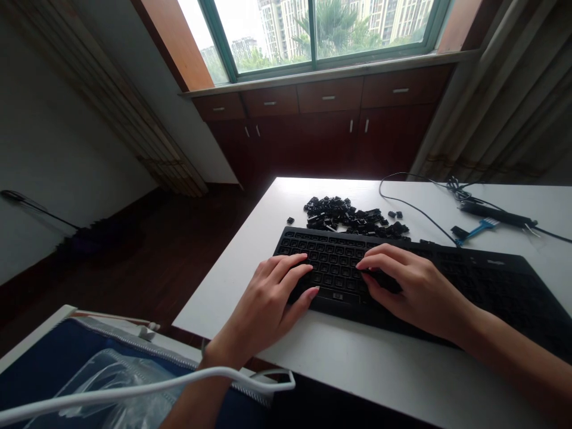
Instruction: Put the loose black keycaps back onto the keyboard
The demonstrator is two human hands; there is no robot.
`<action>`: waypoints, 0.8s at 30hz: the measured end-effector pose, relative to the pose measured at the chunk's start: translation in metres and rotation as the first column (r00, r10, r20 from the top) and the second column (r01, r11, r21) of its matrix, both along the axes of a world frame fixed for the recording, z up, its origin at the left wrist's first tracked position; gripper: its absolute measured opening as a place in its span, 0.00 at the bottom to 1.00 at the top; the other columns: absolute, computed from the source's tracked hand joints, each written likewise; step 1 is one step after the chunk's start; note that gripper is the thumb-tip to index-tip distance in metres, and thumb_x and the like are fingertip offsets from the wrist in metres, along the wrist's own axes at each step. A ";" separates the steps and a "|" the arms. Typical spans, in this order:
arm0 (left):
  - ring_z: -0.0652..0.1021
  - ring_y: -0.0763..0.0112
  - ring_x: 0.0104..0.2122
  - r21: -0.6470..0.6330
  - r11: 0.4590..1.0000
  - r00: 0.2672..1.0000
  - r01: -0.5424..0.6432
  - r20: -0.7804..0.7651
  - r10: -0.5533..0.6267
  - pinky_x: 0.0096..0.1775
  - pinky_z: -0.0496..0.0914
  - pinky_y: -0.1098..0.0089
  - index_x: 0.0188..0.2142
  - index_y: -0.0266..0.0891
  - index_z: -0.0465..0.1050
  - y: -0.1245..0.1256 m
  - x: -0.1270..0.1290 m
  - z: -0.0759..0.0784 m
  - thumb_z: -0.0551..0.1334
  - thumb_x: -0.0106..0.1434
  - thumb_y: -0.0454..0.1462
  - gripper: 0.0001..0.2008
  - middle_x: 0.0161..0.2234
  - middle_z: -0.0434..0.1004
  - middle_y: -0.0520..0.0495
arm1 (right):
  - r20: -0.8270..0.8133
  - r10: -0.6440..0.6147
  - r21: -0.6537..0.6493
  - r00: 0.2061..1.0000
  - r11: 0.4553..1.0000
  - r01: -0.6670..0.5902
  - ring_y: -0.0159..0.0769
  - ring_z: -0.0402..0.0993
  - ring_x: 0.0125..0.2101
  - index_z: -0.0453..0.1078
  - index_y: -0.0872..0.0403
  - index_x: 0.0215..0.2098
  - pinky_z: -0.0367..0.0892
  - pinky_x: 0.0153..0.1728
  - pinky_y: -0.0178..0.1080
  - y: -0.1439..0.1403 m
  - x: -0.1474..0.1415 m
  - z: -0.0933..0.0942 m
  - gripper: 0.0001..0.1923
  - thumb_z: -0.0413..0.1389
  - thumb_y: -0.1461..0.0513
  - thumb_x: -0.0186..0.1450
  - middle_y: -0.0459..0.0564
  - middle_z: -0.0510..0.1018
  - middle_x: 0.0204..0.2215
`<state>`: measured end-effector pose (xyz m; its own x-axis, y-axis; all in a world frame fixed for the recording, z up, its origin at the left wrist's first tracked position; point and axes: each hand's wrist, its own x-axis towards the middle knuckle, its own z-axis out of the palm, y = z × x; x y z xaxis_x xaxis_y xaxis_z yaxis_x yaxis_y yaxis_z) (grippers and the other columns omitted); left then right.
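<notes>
A black keyboard point(333, 262) lies at a slant on the white table, its left part showing rows of bare sockets without keycaps. My left hand point(272, 292) rests at its left end, fingers stretched out over the sockets and thumb apart near the front edge. Over the middle of the keyboard, my right hand point(404, 277) has its thumb and forefinger brought together in a pinch close to the sockets. Whatever is between those fingertips is too small and dark to make out. Just behind the keyboard lies a heap of loose black keycaps point(328, 211).
A single keycap point(290, 220) lies left of the heap. On the right are a blue brush point(480, 229), a black-handled tool point(500, 213) and a coiled cable point(458, 189). A white tube-like bar point(179, 381) crosses the lower left, above a blue zippered item point(58, 351).
</notes>
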<state>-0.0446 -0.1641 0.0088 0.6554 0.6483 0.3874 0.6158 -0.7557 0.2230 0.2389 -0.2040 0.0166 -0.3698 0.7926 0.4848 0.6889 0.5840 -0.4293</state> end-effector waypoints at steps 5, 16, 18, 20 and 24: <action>0.70 0.58 0.57 -0.002 1.000 1.000 0.000 0.000 0.000 0.58 0.69 0.53 0.58 0.42 0.67 -0.001 -0.001 0.000 0.61 0.69 0.39 0.18 0.59 0.69 0.43 | 0.006 -0.006 0.008 1.000 1.000 0.006 0.37 0.77 0.40 0.71 0.52 0.47 0.76 0.42 0.43 0.000 -0.001 0.000 0.11 0.55 0.67 0.67 0.52 0.78 0.43; 0.70 0.57 0.57 -0.006 1.000 1.000 0.002 -0.018 -0.002 0.59 0.68 0.53 0.58 0.42 0.67 -0.001 0.000 0.001 0.62 0.69 0.41 0.19 0.60 0.69 0.43 | 0.023 -0.028 0.016 0.999 0.999 0.027 0.38 0.77 0.43 0.71 0.51 0.50 0.75 0.45 0.44 0.000 0.000 -0.001 0.12 0.57 0.65 0.68 0.51 0.80 0.44; 0.70 0.57 0.57 -0.004 1.000 1.000 0.000 -0.021 0.000 0.59 0.68 0.53 0.58 0.43 0.68 -0.002 0.000 0.002 0.62 0.69 0.41 0.19 0.59 0.69 0.43 | 0.025 -0.028 0.020 0.999 0.999 0.028 0.38 0.77 0.43 0.71 0.50 0.50 0.75 0.45 0.44 0.000 -0.001 -0.001 0.12 0.57 0.65 0.68 0.51 0.80 0.44; 0.69 0.56 0.57 -0.002 1.000 1.000 -0.001 -0.025 0.001 0.59 0.68 0.51 0.58 0.43 0.68 -0.002 0.000 0.003 0.62 0.69 0.42 0.19 0.60 0.68 0.42 | 0.023 -0.029 0.024 0.999 0.999 0.029 0.38 0.77 0.43 0.72 0.50 0.49 0.75 0.45 0.44 0.001 -0.001 -0.001 0.11 0.56 0.65 0.68 0.51 0.80 0.44; 0.67 0.53 0.60 0.000 0.998 0.996 0.060 -0.073 -0.060 0.59 0.67 0.49 0.60 0.46 0.67 -0.003 0.000 0.006 0.62 0.68 0.44 0.22 0.62 0.65 0.41 | 0.019 -0.030 0.016 0.999 0.999 0.029 0.38 0.77 0.42 0.73 0.50 0.47 0.75 0.43 0.44 0.002 -0.001 -0.001 0.10 0.55 0.65 0.69 0.52 0.80 0.43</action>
<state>-0.0441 -0.1669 0.0148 0.7199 0.6058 0.3388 0.5835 -0.7925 0.1773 0.2378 -0.2021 0.0155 -0.3558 0.7955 0.4905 0.7140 0.5700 -0.4066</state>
